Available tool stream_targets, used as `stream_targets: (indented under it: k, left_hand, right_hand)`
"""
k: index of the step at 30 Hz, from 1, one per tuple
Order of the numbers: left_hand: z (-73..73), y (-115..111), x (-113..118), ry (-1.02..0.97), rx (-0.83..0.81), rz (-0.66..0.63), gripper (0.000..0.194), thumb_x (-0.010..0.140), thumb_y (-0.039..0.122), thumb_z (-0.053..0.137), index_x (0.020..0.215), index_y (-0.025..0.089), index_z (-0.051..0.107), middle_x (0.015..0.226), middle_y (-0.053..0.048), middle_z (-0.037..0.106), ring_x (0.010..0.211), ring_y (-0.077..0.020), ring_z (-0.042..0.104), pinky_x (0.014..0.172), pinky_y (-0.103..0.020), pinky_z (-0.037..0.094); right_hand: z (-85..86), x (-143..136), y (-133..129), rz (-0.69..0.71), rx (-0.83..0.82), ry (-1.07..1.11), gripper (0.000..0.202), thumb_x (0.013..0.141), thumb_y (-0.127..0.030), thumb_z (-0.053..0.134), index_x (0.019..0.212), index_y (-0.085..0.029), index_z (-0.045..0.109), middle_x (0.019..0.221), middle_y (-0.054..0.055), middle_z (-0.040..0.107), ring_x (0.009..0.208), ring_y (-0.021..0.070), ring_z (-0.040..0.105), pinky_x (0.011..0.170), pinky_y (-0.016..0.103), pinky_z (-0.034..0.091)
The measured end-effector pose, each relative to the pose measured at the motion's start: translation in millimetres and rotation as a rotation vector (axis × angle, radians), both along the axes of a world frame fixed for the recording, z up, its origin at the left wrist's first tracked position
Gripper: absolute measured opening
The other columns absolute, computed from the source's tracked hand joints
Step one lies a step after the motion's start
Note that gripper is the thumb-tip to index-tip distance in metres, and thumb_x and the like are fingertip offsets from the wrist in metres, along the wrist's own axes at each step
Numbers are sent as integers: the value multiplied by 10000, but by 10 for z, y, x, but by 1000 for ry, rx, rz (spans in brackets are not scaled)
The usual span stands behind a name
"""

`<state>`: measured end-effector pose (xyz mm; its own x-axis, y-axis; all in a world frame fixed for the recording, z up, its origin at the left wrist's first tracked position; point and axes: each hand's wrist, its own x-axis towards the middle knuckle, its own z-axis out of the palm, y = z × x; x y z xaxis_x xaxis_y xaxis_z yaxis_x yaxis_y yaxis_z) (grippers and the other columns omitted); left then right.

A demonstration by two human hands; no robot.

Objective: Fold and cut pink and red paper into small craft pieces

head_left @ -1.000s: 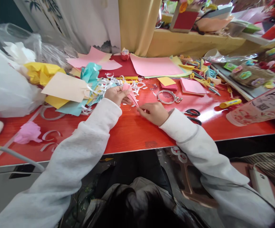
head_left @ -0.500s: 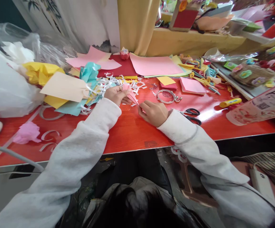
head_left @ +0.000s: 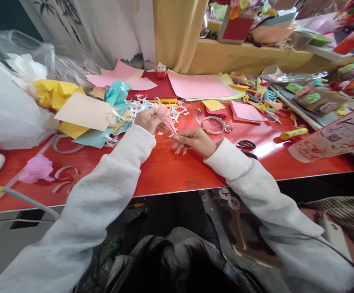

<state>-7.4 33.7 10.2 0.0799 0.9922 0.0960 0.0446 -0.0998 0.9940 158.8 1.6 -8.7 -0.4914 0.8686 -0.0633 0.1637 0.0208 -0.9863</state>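
A narrow, pointed piece of folded pink paper (head_left: 167, 119) is held above the red tabletop, its tip pointing down and right. My left hand (head_left: 150, 121) grips its wider upper end, thumb across the front and fingers behind. At the tip, the thumb and index finger of my right hand (head_left: 193, 141) pinch together, while its other fingers fan out below. White paper shreds (head_left: 137, 106) lie around and behind my left hand. Black-handled scissors (head_left: 246, 145) rest just right of my right wrist, their blades hidden by the sleeve.
Behind my hands are a silver ring (head_left: 214, 124), a pink paper stack (head_left: 246, 111) and larger pink sheets (head_left: 199, 84). A patterned cup (head_left: 326, 134) leans in at the right near a yellow marker (head_left: 294, 133). Leftward are a beige card (head_left: 83, 110) and a white plastic bag (head_left: 8, 110).
My right hand has turned and its lower fingers have spread from a curled grip, staying at the paper's tip. My left hand and the pink paper keep nearly the same place.
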Motion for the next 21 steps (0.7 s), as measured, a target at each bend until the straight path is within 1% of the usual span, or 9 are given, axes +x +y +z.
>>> stream_targets:
  k: [3, 7, 9, 12, 15, 17, 19, 21]
  left_hand:
    - [1, -21, 15, 11, 14, -18, 86, 708, 193, 598, 662, 129, 563, 495, 22, 587, 432, -93, 579, 466, -203, 500]
    - [-1, -25, 13, -4, 12, -52, 104, 699, 212, 618, 679, 117, 580, 508, 9, 601, 455, -118, 601, 491, -231, 519]
    - [-2, -19, 11, -24, 2, -60, 114, 696, 214, 622, 682, 107, 586, 504, 0, 604, 455, -124, 604, 494, -237, 521]
    - [-4, -8, 18, -57, -17, -56, 105, 695, 193, 618, 664, 99, 586, 493, -5, 606, 432, -115, 592, 470, -226, 511]
    - [-10, -2, 33, -76, -37, -35, 96, 694, 172, 616, 640, 100, 583, 472, -2, 596, 419, -107, 584, 446, -207, 495]
    - [-18, 1, 41, -75, -45, -18, 97, 695, 164, 614, 629, 102, 580, 459, 3, 587, 420, -105, 584, 445, -201, 492]
    - [-27, 6, 44, -76, -53, -11, 95, 696, 156, 612, 625, 103, 579, 460, 3, 587, 422, -102, 583, 449, -196, 491]
    - [-36, 15, 42, -79, -59, -8, 95, 691, 153, 616, 620, 101, 579, 462, -1, 589, 417, -99, 580, 447, -192, 487]
  right_hand:
    - [-4, 13, 17, 35, -141, 114, 242, 723, -315, 648, 792, -83, 641, 673, 50, 673, 543, 96, 634, 458, 171, 481]
    - [-15, 51, 33, 52, -305, 197, 147, 706, -227, 669, 744, -86, 663, 642, 34, 674, 533, 84, 638, 450, 132, 484]
    - [-12, 70, 41, 59, -356, 212, 118, 710, -198, 663, 745, -85, 668, 638, 30, 675, 517, 67, 628, 457, 116, 486]
    - [-2, 86, 56, 49, -392, 220, 85, 718, -172, 653, 729, -89, 667, 629, 21, 672, 497, 46, 613, 462, 99, 482]
    - [15, 78, 67, 22, -398, 190, 75, 725, -157, 638, 702, -88, 657, 602, 20, 664, 473, 43, 600, 443, 96, 469]
    - [27, 55, 58, -6, -366, 149, 73, 731, -146, 622, 696, -87, 647, 590, 22, 660, 458, 47, 593, 433, 109, 467]
    - [31, 23, 31, -42, -277, 91, 94, 735, -150, 614, 664, -90, 624, 572, 22, 651, 441, 60, 586, 420, 136, 469]
    - [18, -7, -6, -87, -109, 4, 148, 745, -178, 607, 621, -101, 587, 543, 21, 635, 418, 74, 575, 397, 162, 462]
